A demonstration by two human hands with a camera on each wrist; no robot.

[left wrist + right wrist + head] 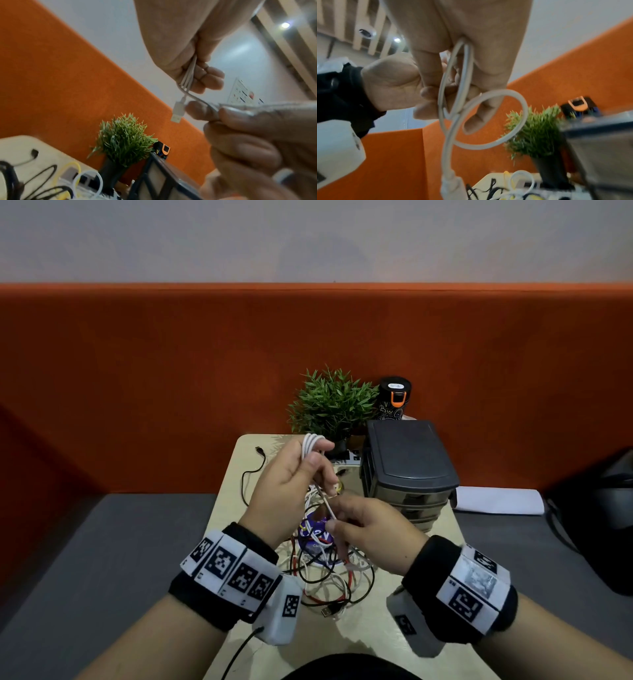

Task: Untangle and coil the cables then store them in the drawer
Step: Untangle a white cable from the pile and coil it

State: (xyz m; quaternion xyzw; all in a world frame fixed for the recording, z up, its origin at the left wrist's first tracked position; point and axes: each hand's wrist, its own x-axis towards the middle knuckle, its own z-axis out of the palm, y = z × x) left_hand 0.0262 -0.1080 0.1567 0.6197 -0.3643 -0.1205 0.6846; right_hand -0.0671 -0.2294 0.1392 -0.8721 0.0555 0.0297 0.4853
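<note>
My left hand [291,477] is raised over the table and grips a small coil of white cable [310,444] looped around its fingers. In the left wrist view the coil's strands [188,73] run through the curled fingers and a white USB plug [178,112] dangles below. My right hand [366,529] pinches the loose strand of the same cable [327,505] just below the left hand. The right wrist view has the white cable [496,146] looping under the fingers. A tangle of cables [329,580], black, red and white, lies on the table beneath both hands.
A dark grey drawer unit [409,463] stands on the right of the small beige table [376,642], its drawers pushed in. Behind it are a potted plant [334,402] and a black can [394,397]. A black cable [251,474] trails on the table's left side.
</note>
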